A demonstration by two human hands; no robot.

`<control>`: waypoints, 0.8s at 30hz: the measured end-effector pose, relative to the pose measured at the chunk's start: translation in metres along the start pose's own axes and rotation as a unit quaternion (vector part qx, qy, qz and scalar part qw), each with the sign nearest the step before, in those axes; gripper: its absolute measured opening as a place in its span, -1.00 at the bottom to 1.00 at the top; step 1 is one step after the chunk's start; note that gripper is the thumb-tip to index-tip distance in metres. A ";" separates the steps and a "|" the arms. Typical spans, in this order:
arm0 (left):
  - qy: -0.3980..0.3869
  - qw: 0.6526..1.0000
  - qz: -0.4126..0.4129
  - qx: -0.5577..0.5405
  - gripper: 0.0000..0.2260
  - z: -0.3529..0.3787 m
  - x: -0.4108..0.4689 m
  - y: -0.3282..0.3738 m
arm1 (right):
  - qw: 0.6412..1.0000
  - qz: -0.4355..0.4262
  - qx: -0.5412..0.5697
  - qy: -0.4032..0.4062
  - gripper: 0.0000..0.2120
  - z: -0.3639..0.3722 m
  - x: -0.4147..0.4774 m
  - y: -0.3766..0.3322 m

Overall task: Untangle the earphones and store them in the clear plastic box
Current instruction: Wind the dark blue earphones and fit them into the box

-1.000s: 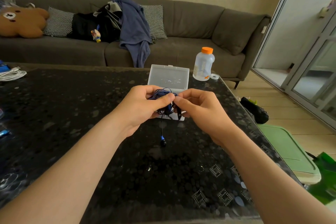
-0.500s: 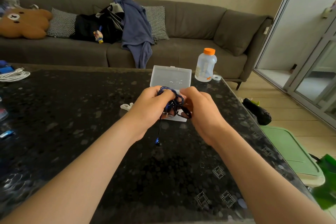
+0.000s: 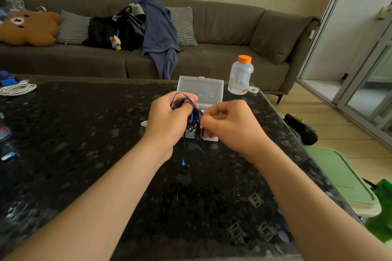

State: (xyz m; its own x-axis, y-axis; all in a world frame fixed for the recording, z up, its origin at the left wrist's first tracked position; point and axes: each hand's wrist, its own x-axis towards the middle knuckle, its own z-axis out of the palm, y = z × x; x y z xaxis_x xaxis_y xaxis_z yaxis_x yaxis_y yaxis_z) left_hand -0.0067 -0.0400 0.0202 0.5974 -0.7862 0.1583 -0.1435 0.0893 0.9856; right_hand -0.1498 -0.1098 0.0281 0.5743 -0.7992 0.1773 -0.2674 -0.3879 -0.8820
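We have the earphones (image 3: 194, 116) as a dark blue knotted bunch in the air between our two hands, just above the table (image 3: 84, 133) and in front of the clear plastic box (image 3: 201, 89). The left hand (image 3: 169, 122) has its fingers curled round the upper loops, which serves, we judge, to anchor the bunch while the other hand works. The right hand (image 3: 231, 127) pinches a strand at the knot between thumb and forefinger, apparently to tease it free. The bunch runs roughly up and down. Its loops arch over the left fingers at the top, and loose strands trail below to one earbud (image 3: 184, 164) pointing down at the table; we cannot tell whether it touches. The box sits open with its lid tilted up behind our hands, so the cord can go straight in, though the knot looks far from loosened. Beyond it, to the right, stands a bottle (image 3: 240, 76) with an orange cap.
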 end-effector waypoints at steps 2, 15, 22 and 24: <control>-0.004 0.999 -0.030 -0.025 -0.87 0.001 0.002 0.001 | 1.000 0.014 0.014 0.022 -0.78 0.002 0.001 0.001; -0.131 0.973 -0.184 -0.051 -0.78 -0.009 0.003 -0.001 | 0.998 -0.044 0.032 0.012 -0.81 -0.001 -0.001 0.019; -0.192 0.963 -0.149 -0.116 -0.65 -0.009 0.002 0.004 | 0.993 -0.024 -0.055 0.098 -0.87 0.001 0.004 0.026; -0.193 0.968 -0.125 -0.104 -0.65 -0.008 0.000 0.005 | 0.992 -0.021 -0.055 0.107 -0.90 0.004 0.004 0.024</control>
State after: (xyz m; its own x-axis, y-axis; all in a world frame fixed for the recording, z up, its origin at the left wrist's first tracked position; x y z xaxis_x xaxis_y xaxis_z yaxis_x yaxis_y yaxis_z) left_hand -0.0009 -0.0350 0.0260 0.2487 -0.9652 -0.0814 0.1531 -0.0438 0.9872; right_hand -0.1515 -0.1206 0.0058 0.4121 -0.8557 0.3131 -0.3361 -0.4622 -0.8206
